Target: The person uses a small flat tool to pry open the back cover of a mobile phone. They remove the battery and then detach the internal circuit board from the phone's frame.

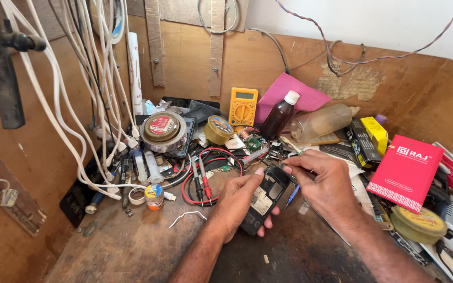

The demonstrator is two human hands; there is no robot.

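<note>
- Bench (148, 246): a worn wooden top, crowded at the back and right, barer in front, where the work sits.
- Cables (79, 105): white leads hang on the left, well apart from both hands.
- Red box (406, 172): lies flat just right of the right wrist, with a yellow tin (420, 224) below it; a wide swing of that elbow could knock them.
- Bottles: a dark bottle (280, 116) and a clear bottle (322, 121) stand or lean behind the hands, beside a yellow meter (243, 107).
- Probe leads (205, 181): red and black loops lie just left of the left hand, near enough to snag.
- Left hand (239, 202): fingers clamped around the phone (264, 198), thumb on its upper edge. The phone is a dark handset with its back open, held tilted just above the bench at centre.
- Right hand (325, 184): fingertips pinched together at the phone's top corner; what they hold, if anything, I cannot tell.
- To do this well, I judge the left grip should stay firm and the right fingertips work with small moves.
- Blue screwdriver (293, 195): lies under the right hand, beside the phone.
</note>
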